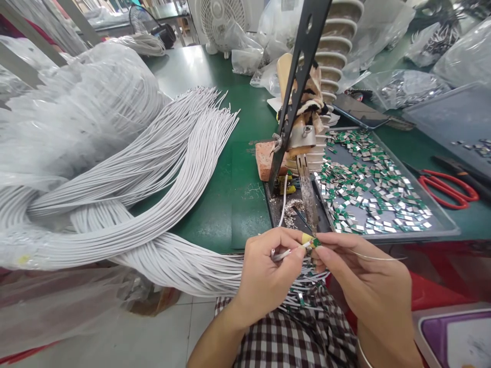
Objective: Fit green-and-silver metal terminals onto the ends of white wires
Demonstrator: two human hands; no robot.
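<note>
My left hand is closed around a white cable, its stripped end pointing right. A yellow wrap shows at its index fingertip. Between the thumb and forefinger of my right hand is a small green circuit board, which meets the cable's end. A thin wire, looking like solder, runs across the right hand's fingers. Just above the board comes the tip of a soldering iron, clamped upright in a black metal bracket. Whether tip and board touch is hard to tell.
Bundles of white cables spread across the left. A clear tray of small green boards lies right, beside red-handled scissors. A brick and ribbed hose stand by the iron. Finished-looking cable ends rest on the lap.
</note>
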